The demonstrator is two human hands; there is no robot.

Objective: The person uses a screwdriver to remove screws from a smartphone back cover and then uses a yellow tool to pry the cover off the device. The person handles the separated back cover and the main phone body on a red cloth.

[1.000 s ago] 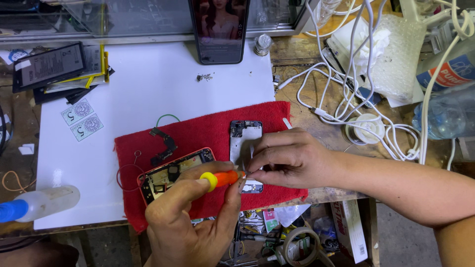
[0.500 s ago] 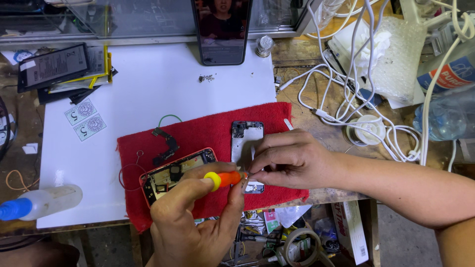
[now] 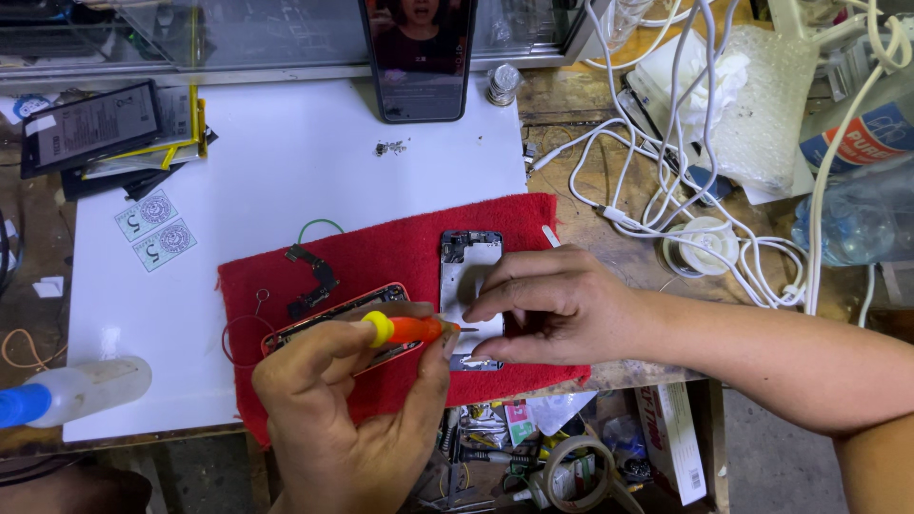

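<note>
My left hand (image 3: pixel 347 409) grips a small screwdriver (image 3: pixel 409 329) with an orange shaft and a yellow cap; its tip points right at a silver phone frame plate (image 3: pixel 468 262) lying on a red cloth (image 3: pixel 381 252). My right hand (image 3: pixel 557 305) presses its fingers down on the lower part of that plate. Partly under my left hand lies an opened phone body (image 3: pixel 328 319) with a red rim. A small black flex part (image 3: pixel 312 276) rests on the cloth above it.
A white board (image 3: pixel 286 162) lies under the cloth. A phone (image 3: pixel 419 57) stands propped at the back. Battery and stickers (image 3: pixel 90 124) sit at the left, a plastic bottle (image 3: pixel 67 392) at the lower left. White cables (image 3: pixel 685 209) tangle at the right.
The view has shifted slightly. Both hands stay on the plate, with the screwdriver tip nudged a little closer to my right fingers.
</note>
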